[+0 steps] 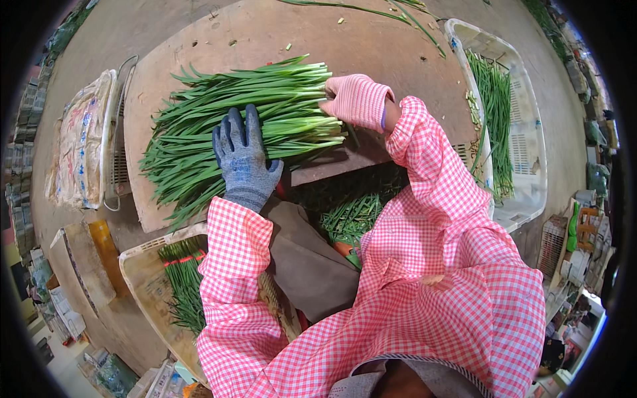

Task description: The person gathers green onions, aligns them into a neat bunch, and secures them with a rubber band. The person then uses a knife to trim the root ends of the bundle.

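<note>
A large loose pile of green garlic chives (199, 144) lies on the wooden board (278, 30), leaves to the left and pale stem ends to the right. My left hand (246, 159), in a grey coated glove, rests flat on the leaves with its fingers spread. At the pale ends is my right hand (359, 101), in a pink striped knitted glove, its fingers bent against the stems; whether they grip any is hidden. Below the board's near edge, cut green leaves (351, 219) lie between my legs.
At the right stands a white plastic crate (535, 164) with loose chives (490, 124). Another crate (142, 293), lower left, holds chives bundled with red bands (184, 261). A crate topped with stained sacking (82, 144) is at the left. Stem scraps (473, 107) lie at the board's right edge.
</note>
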A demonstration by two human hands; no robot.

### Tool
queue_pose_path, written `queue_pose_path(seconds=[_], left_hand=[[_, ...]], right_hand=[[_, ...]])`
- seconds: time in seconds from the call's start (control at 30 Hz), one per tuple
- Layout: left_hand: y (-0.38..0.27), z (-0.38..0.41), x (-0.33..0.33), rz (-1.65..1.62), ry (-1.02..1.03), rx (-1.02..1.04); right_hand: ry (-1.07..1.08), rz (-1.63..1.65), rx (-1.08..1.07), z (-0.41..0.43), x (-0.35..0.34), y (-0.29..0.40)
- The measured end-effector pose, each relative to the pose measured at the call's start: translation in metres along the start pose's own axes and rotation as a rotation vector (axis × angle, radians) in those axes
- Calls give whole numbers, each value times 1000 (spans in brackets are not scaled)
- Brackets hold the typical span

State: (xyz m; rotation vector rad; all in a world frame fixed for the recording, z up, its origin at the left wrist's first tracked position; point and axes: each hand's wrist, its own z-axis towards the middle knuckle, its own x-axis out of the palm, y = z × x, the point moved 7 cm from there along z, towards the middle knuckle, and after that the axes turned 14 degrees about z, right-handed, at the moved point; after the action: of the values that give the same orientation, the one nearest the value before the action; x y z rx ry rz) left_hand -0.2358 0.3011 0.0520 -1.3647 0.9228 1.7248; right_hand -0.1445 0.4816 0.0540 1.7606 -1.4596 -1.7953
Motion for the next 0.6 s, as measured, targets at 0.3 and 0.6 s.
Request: queue_pose_path(seconds=[0.3,0.6], left_hand=[[0,1,1,-11,-10,7],[-1,1,-1,-14,-3,0]], right_hand=[[70,-554,95,-15,-40,-40],[-11,-321,-88,-25,-44,38]])
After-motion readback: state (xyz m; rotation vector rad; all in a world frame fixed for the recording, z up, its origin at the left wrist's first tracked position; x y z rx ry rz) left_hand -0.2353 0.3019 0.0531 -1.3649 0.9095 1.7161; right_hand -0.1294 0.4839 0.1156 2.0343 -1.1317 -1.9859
